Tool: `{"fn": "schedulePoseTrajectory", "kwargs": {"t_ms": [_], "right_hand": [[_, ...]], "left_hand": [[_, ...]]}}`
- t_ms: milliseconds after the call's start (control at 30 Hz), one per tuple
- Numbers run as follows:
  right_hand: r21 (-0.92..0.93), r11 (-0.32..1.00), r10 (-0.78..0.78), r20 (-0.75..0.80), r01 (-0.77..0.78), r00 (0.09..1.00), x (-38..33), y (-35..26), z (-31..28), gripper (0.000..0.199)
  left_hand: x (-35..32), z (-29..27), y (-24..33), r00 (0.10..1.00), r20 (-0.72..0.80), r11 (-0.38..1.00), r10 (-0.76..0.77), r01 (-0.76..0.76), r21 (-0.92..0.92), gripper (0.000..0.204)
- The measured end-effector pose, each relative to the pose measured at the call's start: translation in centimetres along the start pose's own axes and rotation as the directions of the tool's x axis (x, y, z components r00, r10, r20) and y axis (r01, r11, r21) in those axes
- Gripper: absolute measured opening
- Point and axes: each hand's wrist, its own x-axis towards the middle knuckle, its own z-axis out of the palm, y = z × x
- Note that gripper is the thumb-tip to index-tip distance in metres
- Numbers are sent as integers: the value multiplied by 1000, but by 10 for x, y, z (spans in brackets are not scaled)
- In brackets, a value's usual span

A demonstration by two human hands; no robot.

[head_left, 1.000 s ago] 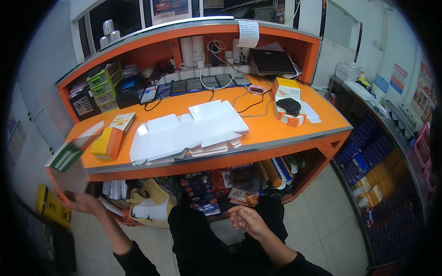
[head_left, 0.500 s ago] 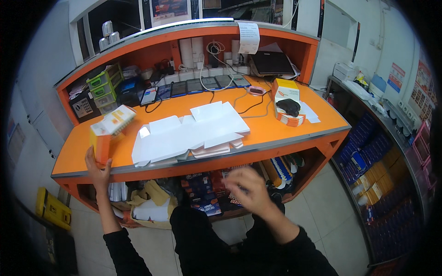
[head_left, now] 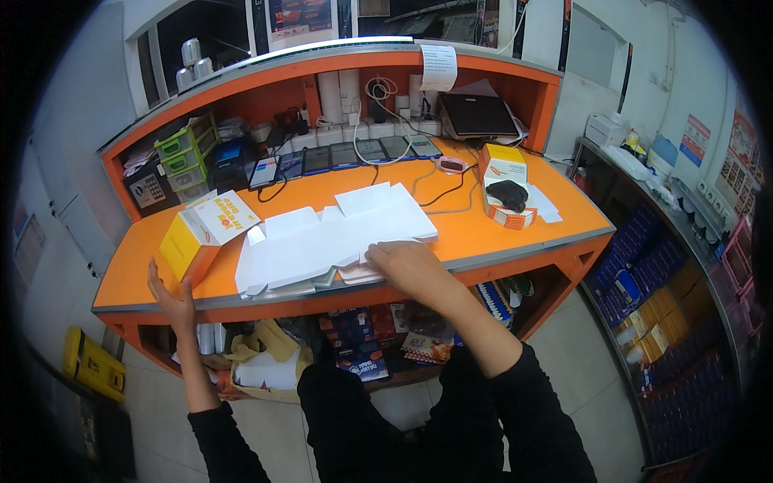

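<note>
My left hand (head_left: pixel 173 304) is open with its fingers spread, at the counter's front edge. Just beyond it, apart from the fingers, a folded yellow, orange and white carton (head_left: pixel 203 235) stands tilted on the orange counter. To its right lies a stack of flat, unfolded cartons (head_left: pixel 302 248), white side up, with cut flaps and some overhang at the front edge. My right hand (head_left: pixel 411 272) is at the stack's near right part, its fingers closed on the edge of a flat carton. The thumb and the undersides of the fingers are partly hidden.
Several phones or tablets (head_left: pixel 342 154) with cables line the back of the counter. A yellow and white carton (head_left: pixel 505 165) with a black item (head_left: pixel 509 195) stands at right. Green drawers (head_left: pixel 187 157) are at far left. Packed shelves lie below the counter.
My left hand has let go of the folded carton, which now rests farther right on the counter. My right hand has moved up and forward from above my lap to the flat cartons.
</note>
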Motion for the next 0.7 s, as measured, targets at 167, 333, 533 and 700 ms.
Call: {"fn": "schedulePoseTrajectory", "kwargs": {"t_ms": [167, 333, 533, 700], "right_hand": [[48, 997, 57, -105, -52, 993, 15, -7, -15, 22], [384, 910, 111, 135, -155, 985, 21, 9, -41, 19], [499, 854, 185, -30, -146, 982, 46, 17, -52, 19], [250, 961, 47, -573, 120, 818, 16, -4, -88, 12]], "left_hand": [[-10, -2, 85, 990, -92, 978, 107, -122, -168, 57], [-29, 11, 195, 885, 135, 854, 446, -376, -360, 55], [-44, 69, 274, 680, 474, 825, 560, -402, -398, 54], [-46, 92, 282, 706, 511, 871, 489, -372, -321, 49]]}}
